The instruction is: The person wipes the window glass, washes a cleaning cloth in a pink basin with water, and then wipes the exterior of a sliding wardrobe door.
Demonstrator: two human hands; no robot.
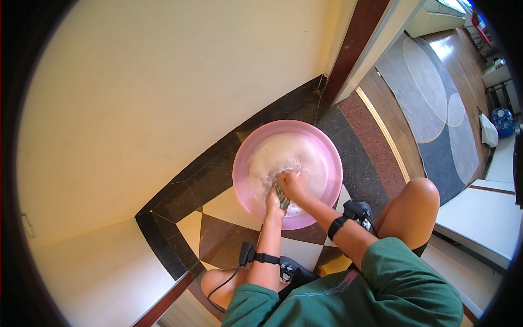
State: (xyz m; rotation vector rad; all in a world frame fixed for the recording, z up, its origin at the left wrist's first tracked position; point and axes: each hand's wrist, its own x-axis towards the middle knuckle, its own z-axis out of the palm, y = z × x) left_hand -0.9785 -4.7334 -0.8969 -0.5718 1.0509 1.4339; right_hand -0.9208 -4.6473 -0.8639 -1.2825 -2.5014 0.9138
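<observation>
Right hand (293, 185): is gripping the upper part of the green patterned cloth (281, 197) in a closed fist.
Left hand (273, 203): is holding the lower part, its fingers curling around and partly hidden.
Cloth work: both hands are probably rubbing or squeezing it between them.
Next grip: is calling, I judge, for firm, wet-safe fingers.
Suds (294, 147): are lying under and beyond the hands.
Pink basin (334, 182): is surrounding them, standing on the checkered floor (223, 237).
</observation>
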